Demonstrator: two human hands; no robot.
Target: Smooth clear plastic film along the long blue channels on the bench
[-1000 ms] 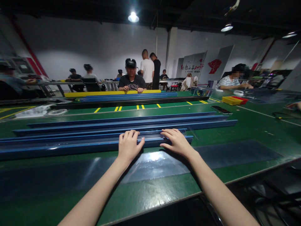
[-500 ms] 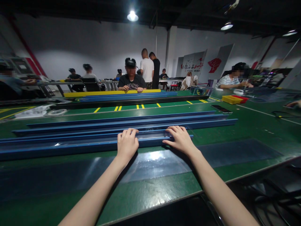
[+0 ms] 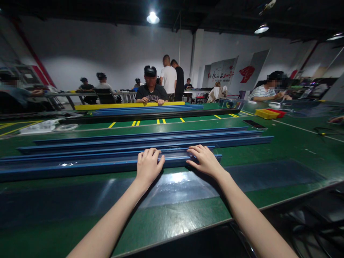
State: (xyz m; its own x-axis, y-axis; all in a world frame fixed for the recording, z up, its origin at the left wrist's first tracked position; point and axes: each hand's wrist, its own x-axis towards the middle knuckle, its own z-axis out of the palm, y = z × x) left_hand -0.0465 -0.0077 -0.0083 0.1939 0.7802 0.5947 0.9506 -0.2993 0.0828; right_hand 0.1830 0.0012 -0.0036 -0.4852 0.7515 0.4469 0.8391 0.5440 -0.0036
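My left hand (image 3: 148,165) rests on the nearest blue channel (image 3: 80,170), fingers bent over its far side and thumb apart. Just to the right, on the same channel near its right end, lies my right hand (image 3: 203,159), fingers spread toward the far rim and thumb near the front wall. Something clear and shiny, like a plastic strip (image 3: 176,155), shows in the channel between the two hands. Other blue channels (image 3: 239,140) lie parallel behind it. In front, a long clear plastic sheet (image 3: 177,188) is flat on the green table.
Beyond are a black rail (image 3: 166,115) and a yellow rail (image 3: 129,106), where a co-worker (image 3: 150,89) sits. To the right lie a phone (image 3: 254,124), a yellow tray (image 3: 266,114) and a black cable (image 3: 322,132). The table's front edge (image 3: 204,225) runs below my arms.
My left hand has shifted slightly right along the channel, its thumb now further from the fingers. My right hand has hardly moved. The view has drifted a little.
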